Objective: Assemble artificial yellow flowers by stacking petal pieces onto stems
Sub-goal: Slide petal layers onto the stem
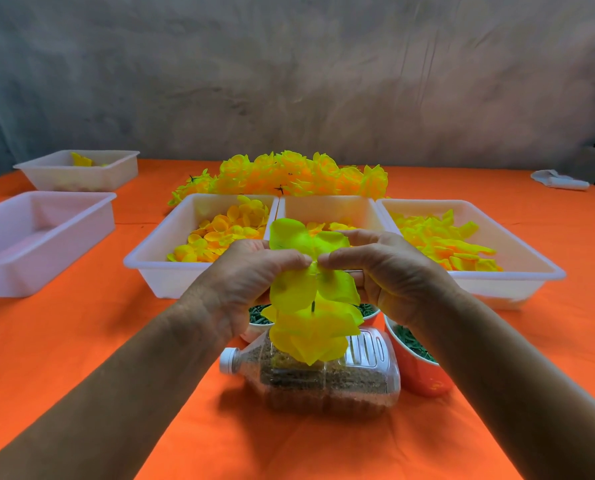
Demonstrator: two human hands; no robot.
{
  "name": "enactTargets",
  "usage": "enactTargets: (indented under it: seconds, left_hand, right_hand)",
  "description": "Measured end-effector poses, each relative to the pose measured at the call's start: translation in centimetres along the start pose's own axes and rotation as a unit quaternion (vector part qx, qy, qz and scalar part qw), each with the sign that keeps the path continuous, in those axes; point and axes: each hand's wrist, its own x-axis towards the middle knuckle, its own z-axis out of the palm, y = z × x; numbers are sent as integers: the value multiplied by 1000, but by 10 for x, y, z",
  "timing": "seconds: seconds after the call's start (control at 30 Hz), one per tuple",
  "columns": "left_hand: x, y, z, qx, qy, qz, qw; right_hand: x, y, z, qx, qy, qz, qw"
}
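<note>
- Petal pieces (311, 299), bright yellow, hang stacked on a thin green stem (313, 305) between both hands, above a clear bottle (327, 379) lying on its side.
- Orange worktop (91, 341) carries three white trays with loose yellow petals: left tray (157, 268), middle tray (327, 209), right tray (517, 271).
- Finished yellow flowers (289, 174) lie in a heap behind these trays.
- Two more white trays (43, 244) stand far left.
- Left hand (247, 289) pinches the top petal with curled fingers (289, 259).
- Right hand (386, 271) pinches it from the other side; the fingertips of both hands almost meet.
</note>
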Motion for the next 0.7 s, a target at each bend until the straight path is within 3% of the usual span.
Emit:
enactTargets:
  seconds: [0.7]
  left_hand:
    - [2, -3, -3, 1, -5, -30, 1000]
  right_hand:
    - [-2, 2, 3, -13, -8, 4, 1000]
